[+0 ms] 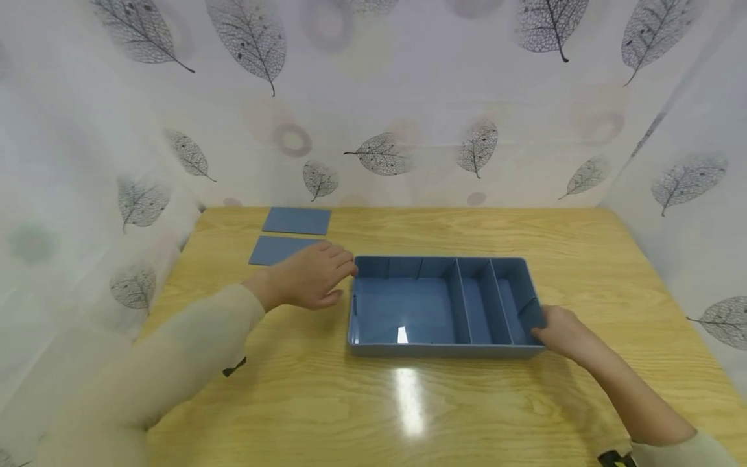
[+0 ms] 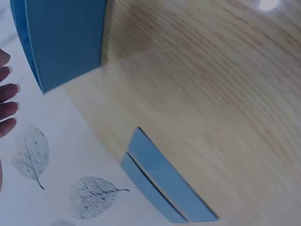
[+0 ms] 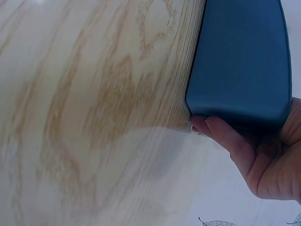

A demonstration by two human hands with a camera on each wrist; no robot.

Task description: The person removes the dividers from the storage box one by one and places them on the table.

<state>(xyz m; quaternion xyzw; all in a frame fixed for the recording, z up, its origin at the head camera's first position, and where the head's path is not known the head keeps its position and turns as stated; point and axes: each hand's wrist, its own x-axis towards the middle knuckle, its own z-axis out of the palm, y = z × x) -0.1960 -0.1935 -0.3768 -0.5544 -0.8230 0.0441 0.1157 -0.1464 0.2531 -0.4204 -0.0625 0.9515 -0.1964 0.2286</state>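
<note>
A blue rectangular organizer tray (image 1: 443, 351) lies on the wooden table, with two full-depth dividers (image 1: 463, 298) toward its right side and a short cross divider in the rightmost compartment. My right hand (image 1: 563, 332) grips the tray's right end, thumb over the rim. In the right wrist view, curled fingers (image 3: 230, 139) reach under the bottom edge of the tray wall (image 3: 240, 56). At the opposite end, my left hand (image 1: 318, 275) hovers with loosely extended fingers, fingertips right at the tray's left rim. The left wrist view shows its fingertips (image 2: 9, 110) beside the tray (image 2: 66, 42).
Two flat blue panels, the far one (image 1: 296, 221) and the near one (image 1: 277, 250), lie side by side at the table's back left. The left hand partly covers the near panel. Leaf-patterned curtains (image 1: 373, 84) enclose the wooden table (image 1: 303, 402) at the back and both sides.
</note>
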